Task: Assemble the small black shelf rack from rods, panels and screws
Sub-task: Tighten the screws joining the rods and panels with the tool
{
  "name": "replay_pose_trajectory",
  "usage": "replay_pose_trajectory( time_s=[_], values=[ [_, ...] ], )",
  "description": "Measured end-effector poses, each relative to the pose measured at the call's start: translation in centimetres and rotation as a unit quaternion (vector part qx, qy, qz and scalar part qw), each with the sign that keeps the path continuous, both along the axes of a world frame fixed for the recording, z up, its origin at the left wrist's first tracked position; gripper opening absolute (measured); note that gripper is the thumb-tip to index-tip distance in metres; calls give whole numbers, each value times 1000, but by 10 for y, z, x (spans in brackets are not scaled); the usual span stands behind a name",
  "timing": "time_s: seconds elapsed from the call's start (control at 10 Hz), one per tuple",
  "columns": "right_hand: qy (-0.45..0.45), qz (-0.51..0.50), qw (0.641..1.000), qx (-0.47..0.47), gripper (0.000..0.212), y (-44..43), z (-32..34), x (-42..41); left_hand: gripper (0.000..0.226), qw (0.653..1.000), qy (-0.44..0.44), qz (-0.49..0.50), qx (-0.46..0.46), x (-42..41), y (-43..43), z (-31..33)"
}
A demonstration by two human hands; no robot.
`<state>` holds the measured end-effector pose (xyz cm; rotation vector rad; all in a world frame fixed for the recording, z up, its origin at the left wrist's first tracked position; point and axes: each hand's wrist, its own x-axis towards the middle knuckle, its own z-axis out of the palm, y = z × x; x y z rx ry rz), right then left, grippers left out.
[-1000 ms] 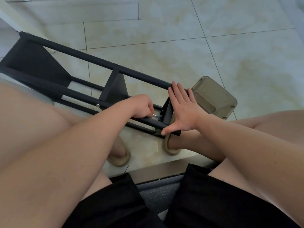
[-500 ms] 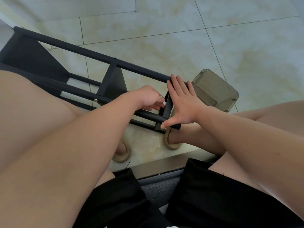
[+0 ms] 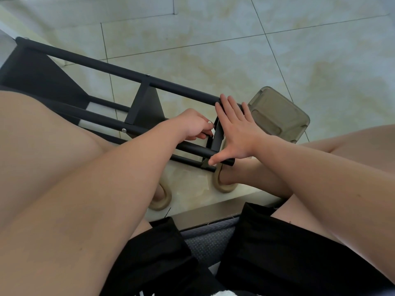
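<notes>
The left hand has shifted from the near rod to the end panel, fingers curled, their hold hidden. The right hand stays flat against that panel, steadying the shelf rack sideways on the floor; probably a screw goes in here.

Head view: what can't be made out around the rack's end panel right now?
- Whether the left hand holds a screw or tool at the end panel: its own curled fingers hide it.
- End panel's outer face: covered by the flat right hand.
- The rack's far end: cut off by the left edge, behind the thigh.
- Grey container's contents: tinted plastic hides them.
</notes>
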<state>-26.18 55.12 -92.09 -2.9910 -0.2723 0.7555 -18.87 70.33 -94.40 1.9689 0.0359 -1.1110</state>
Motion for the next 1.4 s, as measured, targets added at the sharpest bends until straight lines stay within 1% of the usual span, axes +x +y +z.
replay_pose_trajectory(
  time_s=[0.2, 0.3, 0.5, 0.7, 0.8, 0.9, 1.1, 1.2, 1.3, 1.4],
  values=[
    [0, -2, 1000, -2, 160, 2, 1, -1, 6, 1000, 6, -21, -13, 0, 3, 1],
    [-3, -3, 1000, -1, 160, 1, 1, -1, 11, 999, 6, -33, -9, 0, 3, 0],
    [-8, -1, 1000, 1, 160, 1, 0, -1, 9, 1000, -2, -9, -10, 1, 2, 1],
    [-9, -1, 1000, 1, 161, 0, -1, 0, 9, 998, 4, -60, -3, -1, 2, 1],
    [-10, -2, 1000, 1, 161, 1, -1, 0, 14, 998, 3, -66, 2, -1, 1, 0],
    [-10, -3, 1000, 2, 161, 0, -1, -1, 9, 998, 10, -58, 0, 0, 2, 0],
    [-10, -2, 1000, 3, 160, 0, -2, -1, 14, 999, -7, -50, 9, -2, 0, 1],
    [-10, -2, 1000, 5, 160, 0, -2, -1, 16, 996, -30, -76, 20, -2, -1, 1],
    [-9, 0, 1000, 4, 160, 0, -2, 0, 15, 996, -29, -87, 18, -3, -1, 2],
    [-10, -2, 1000, 7, 160, 0, -2, 0, 16, 997, -21, -71, 10, -2, 0, 4]
  ],
)
